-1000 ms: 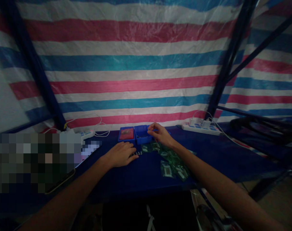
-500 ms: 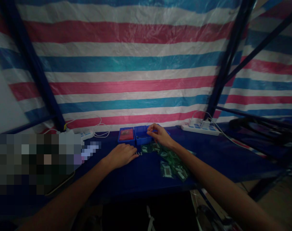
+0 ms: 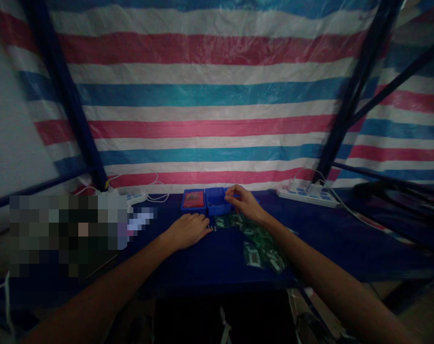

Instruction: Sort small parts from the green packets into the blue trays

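One wide view from head height

Over at the blue table point(image 3: 206, 267), the camera rides on the person's head, facing forward and somewhat down. It looks along both forearms point(image 3: 138, 267) to the left hand point(image 3: 188, 231) and right hand point(image 3: 247, 204) at middle distance, the striped sheet point(image 3: 209, 129) behind.

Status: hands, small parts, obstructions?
Left hand by small parts, contact unclear. Right hand pinched at blue bin, load unclear, partly hiding it. Packets near right forearm.

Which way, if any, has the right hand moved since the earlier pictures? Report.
No: against the white power strip at right, the right hand shows no clear shift.
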Available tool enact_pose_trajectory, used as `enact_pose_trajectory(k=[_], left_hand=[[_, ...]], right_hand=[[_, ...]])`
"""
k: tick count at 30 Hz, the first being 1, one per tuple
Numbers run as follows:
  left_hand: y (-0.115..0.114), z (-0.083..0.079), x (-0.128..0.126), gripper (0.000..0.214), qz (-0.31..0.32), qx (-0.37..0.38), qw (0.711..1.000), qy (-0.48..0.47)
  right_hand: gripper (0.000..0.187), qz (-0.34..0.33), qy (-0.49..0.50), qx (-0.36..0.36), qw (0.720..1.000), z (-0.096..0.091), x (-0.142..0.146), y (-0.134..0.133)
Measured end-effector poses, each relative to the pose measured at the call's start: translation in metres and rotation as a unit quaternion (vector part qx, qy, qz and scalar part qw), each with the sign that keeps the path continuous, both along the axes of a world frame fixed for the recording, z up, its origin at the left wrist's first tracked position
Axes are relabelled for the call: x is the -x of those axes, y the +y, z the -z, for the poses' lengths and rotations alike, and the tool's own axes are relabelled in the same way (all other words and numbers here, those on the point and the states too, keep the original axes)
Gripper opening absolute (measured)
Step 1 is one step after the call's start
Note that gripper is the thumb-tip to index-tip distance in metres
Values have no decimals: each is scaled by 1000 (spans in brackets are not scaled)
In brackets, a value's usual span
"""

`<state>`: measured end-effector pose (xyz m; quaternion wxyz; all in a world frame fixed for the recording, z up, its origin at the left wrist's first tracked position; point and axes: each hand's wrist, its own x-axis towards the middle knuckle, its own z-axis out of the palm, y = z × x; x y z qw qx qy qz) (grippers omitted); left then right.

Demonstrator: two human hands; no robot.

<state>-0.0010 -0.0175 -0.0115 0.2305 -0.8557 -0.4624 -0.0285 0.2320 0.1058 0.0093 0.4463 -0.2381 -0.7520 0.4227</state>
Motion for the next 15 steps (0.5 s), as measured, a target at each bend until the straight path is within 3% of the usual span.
enact_pose_trajectory(k=[15], left_hand=[[-4, -9, -3, 30, -3, 12, 1000, 19]], right_hand=[[34, -1, -1, 13, 1000, -2, 0, -2]])
